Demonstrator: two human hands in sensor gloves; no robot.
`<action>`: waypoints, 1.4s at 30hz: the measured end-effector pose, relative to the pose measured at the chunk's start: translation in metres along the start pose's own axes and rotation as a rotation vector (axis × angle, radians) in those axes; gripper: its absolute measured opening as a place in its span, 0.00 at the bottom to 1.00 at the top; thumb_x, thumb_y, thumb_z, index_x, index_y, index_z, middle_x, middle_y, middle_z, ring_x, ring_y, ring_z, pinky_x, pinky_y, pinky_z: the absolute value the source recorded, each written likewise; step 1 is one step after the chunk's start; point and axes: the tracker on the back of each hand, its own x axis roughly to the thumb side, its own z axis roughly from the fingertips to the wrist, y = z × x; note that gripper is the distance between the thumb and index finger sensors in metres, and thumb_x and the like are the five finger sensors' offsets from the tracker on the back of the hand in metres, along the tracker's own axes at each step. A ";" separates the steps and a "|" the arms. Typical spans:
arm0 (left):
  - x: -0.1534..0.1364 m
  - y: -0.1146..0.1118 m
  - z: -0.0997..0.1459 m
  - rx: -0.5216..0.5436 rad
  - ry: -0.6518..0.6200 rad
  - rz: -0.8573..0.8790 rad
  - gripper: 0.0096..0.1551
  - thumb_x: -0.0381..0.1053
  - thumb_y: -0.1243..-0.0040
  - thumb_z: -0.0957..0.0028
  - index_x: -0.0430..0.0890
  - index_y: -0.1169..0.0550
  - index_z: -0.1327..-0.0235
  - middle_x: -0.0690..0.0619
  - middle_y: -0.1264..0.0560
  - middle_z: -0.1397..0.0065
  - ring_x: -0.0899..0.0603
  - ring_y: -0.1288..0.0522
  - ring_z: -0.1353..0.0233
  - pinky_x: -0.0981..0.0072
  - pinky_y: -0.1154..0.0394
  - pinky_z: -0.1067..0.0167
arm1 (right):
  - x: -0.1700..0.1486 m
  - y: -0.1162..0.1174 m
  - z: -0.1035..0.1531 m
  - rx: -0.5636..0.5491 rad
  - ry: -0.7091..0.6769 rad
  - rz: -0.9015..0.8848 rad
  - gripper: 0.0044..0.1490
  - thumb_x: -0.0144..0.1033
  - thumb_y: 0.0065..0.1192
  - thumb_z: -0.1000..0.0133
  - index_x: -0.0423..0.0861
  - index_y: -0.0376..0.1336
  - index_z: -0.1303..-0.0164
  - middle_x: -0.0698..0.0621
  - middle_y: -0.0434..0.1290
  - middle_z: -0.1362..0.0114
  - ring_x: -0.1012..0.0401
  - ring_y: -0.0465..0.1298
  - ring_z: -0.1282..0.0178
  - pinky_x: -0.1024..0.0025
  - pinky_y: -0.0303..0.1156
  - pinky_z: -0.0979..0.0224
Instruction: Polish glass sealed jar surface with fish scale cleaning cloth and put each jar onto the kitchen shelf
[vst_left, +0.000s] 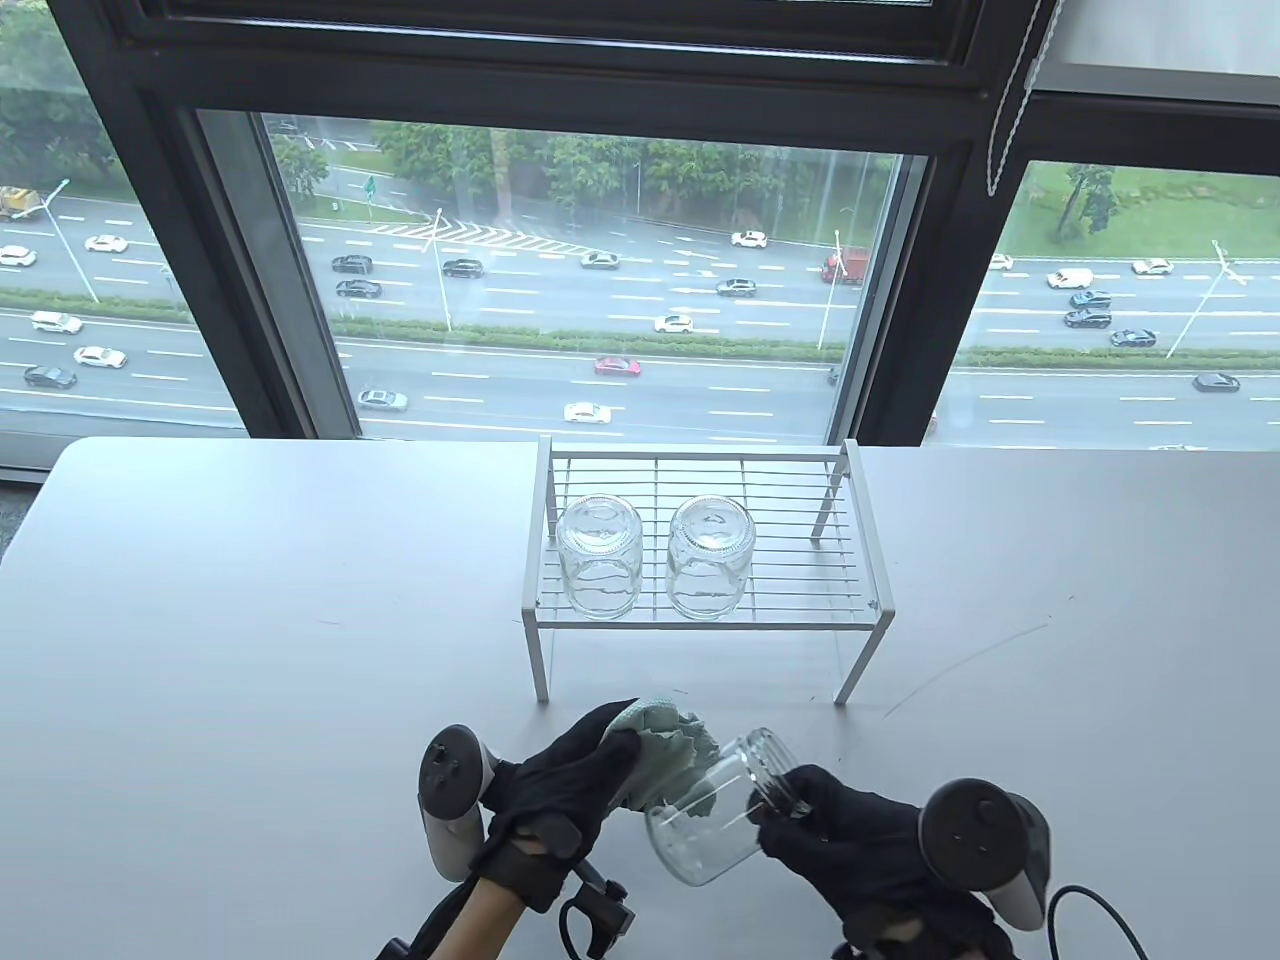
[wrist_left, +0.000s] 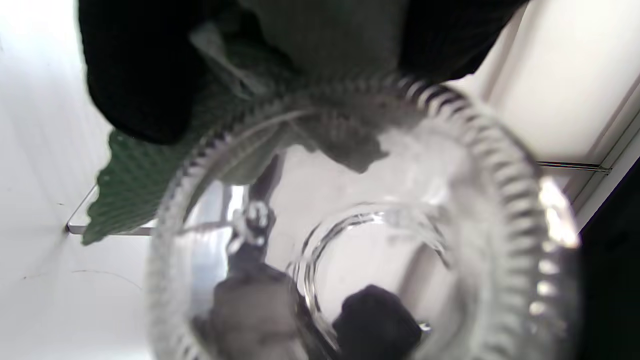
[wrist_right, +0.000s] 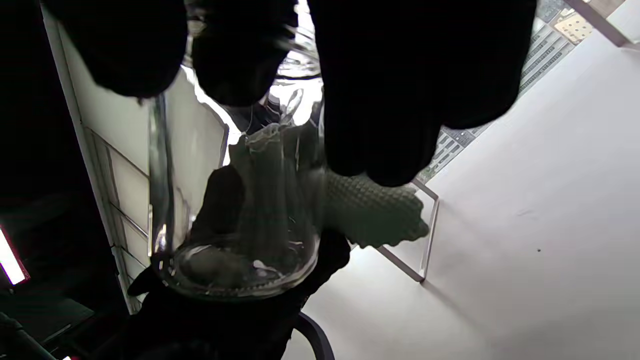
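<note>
A clear glass jar is held tilted above the table's near edge, its threaded mouth toward the right. My right hand grips it round the mouth; in the right wrist view the jar hangs below my fingers. My left hand holds a pale green fish scale cloth bunched against the jar's side. The left wrist view looks at the jar's ribbed base with the cloth beside it. Two more jars stand upside down on the white wire shelf.
The shelf stands at the table's middle back, with bare wire to the right of the two jars. A large window lies behind the white table. A black cable trails from my right tracker.
</note>
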 end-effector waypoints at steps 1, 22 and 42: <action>-0.003 -0.003 0.000 -0.066 0.020 0.085 0.33 0.67 0.47 0.42 0.54 0.26 0.27 0.37 0.24 0.26 0.29 0.19 0.35 0.47 0.16 0.45 | 0.002 0.005 -0.016 0.025 -0.013 -0.008 0.30 0.61 0.65 0.53 0.57 0.69 0.44 0.36 0.81 0.39 0.47 0.84 0.46 0.47 0.76 0.39; 0.003 -0.014 0.006 -0.107 -0.008 -0.285 0.46 0.75 0.39 0.46 0.59 0.37 0.17 0.28 0.41 0.17 0.19 0.30 0.29 0.36 0.20 0.47 | -0.047 0.026 -0.017 -0.169 0.264 -0.030 0.35 0.69 0.62 0.57 0.56 0.72 0.49 0.43 0.88 0.57 0.56 0.89 0.63 0.56 0.81 0.50; -0.007 -0.019 0.008 -0.183 0.127 0.313 0.50 0.78 0.40 0.45 0.56 0.40 0.15 0.24 0.39 0.20 0.21 0.25 0.32 0.47 0.14 0.49 | -0.041 0.014 -0.021 -0.070 -0.100 -0.033 0.38 0.70 0.64 0.58 0.61 0.72 0.42 0.45 0.86 0.47 0.51 0.86 0.53 0.48 0.77 0.41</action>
